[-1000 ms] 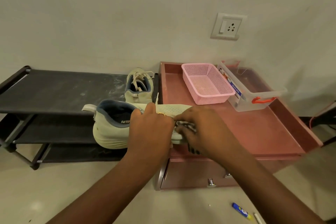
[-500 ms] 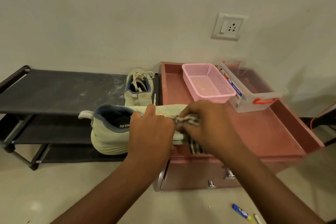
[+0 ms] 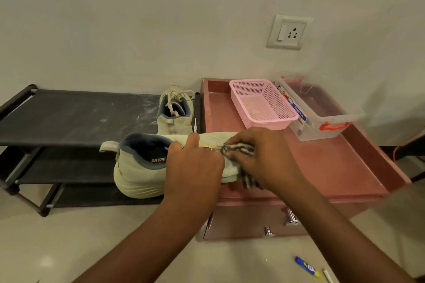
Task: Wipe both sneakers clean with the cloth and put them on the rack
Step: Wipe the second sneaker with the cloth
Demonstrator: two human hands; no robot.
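My left hand (image 3: 193, 165) grips a pale cream sneaker (image 3: 140, 167) around its middle and holds it in the air, heel to the left. My right hand (image 3: 259, 156) presses a striped dark-and-white cloth (image 3: 239, 148) against the sneaker's toe end, with one cloth corner hanging below the sole. A second cream sneaker (image 3: 176, 110) stands on the right end of the top shelf of the black shoe rack (image 3: 69, 117), heel toward me.
A reddish-brown cabinet top (image 3: 333, 158) with raised edges sits right of the rack, bearing a pink mesh basket (image 3: 262, 103) and a clear plastic box (image 3: 319, 112) with orange handles. Drawer knobs (image 3: 291, 219) face me. A small blue tube (image 3: 307, 267) lies on the floor.
The held sneaker has shifted slightly left and down. My right hand with the cloth has moved up over the toe, so more of the striped cloth shows on top.
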